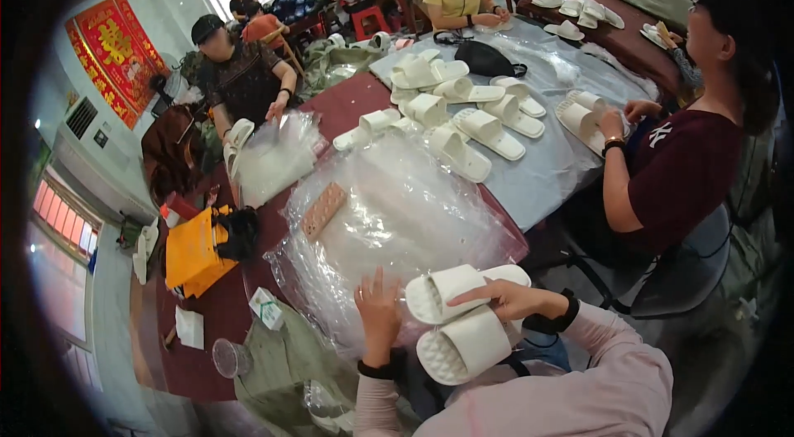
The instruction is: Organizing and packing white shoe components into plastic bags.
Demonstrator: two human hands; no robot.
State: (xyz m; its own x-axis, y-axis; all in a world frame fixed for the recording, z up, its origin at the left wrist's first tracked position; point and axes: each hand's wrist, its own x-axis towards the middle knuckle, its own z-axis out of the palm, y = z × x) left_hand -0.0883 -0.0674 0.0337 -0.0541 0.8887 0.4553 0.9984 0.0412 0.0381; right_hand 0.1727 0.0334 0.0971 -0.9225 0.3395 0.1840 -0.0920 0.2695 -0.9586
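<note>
The hands worked at the near edge of the counter (347,106): the left hand (378,309) lay open, fingers spread on the heap of clear plastic bags (389,214), while the right hand (506,298) pressed flat on a pair of white slippers (459,317). Held only from above, the lower slipper overhanging the lap could likely slide off, and the slick bags might shift.
</note>
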